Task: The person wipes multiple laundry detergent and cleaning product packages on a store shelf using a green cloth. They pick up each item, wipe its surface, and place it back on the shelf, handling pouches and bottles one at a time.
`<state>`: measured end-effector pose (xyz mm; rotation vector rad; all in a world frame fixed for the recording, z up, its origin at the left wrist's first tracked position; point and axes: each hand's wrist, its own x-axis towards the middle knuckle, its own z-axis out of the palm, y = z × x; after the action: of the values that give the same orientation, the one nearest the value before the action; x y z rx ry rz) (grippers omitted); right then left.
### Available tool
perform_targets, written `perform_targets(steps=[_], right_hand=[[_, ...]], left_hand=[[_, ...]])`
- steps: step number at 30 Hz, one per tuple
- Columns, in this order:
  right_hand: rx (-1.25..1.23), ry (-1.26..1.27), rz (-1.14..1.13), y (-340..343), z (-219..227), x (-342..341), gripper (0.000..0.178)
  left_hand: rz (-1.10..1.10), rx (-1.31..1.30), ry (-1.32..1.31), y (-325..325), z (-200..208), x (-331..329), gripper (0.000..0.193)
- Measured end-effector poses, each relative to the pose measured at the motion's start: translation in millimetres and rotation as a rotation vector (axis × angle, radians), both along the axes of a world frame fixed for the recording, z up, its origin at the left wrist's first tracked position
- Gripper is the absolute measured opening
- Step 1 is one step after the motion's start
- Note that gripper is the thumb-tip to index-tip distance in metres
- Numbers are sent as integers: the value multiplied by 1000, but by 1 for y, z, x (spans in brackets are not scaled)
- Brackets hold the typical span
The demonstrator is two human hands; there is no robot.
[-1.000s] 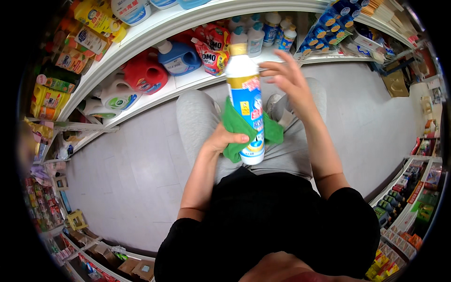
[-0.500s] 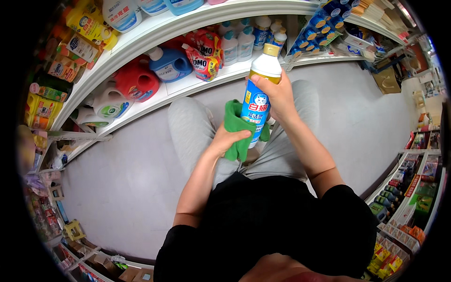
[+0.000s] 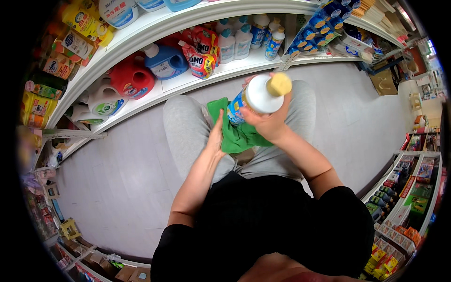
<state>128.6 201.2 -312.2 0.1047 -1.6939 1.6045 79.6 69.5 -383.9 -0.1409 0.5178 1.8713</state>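
Observation:
My right hand (image 3: 271, 123) is wrapped round the upper part of a blue-labelled bottle (image 3: 257, 96) with a white shoulder and a yellow cap. The cap leans toward the right and up at me. Below the bottle a green cloth (image 3: 237, 140) is spread, covering the lower end. My left hand (image 3: 215, 135) holds this cloth at its left side, with the thumb pointing up along the edge and the other fingers hidden beneath the cloth. Both hands are over my lap, between my knees.
Ahead, a white curved shelf (image 3: 183, 86) carries a red jug (image 3: 133, 80), a blue jug (image 3: 165, 63), red pouches (image 3: 201, 58) and several white and blue bottles (image 3: 275, 43). A cardboard box (image 3: 386, 82) stands at the far right. More stocked shelves (image 3: 399, 202) line the right side.
The bottle has tipped, its cap swinging toward me and right. Its lower end has gone into the cloth, which is now spread wider. My right hand has moved down with the bottle.

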Motion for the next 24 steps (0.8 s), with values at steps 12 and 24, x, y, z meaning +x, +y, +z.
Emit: perform_targets(steps=[12,24], right_hand=[[266,-471,221,41,28,6,73],[251,-665,-369,189,-63,-110,63]], left_hand=[[117,-187,-76,-5,-32,-5,44],[87,-279,-50,2,-11,-4,46]])
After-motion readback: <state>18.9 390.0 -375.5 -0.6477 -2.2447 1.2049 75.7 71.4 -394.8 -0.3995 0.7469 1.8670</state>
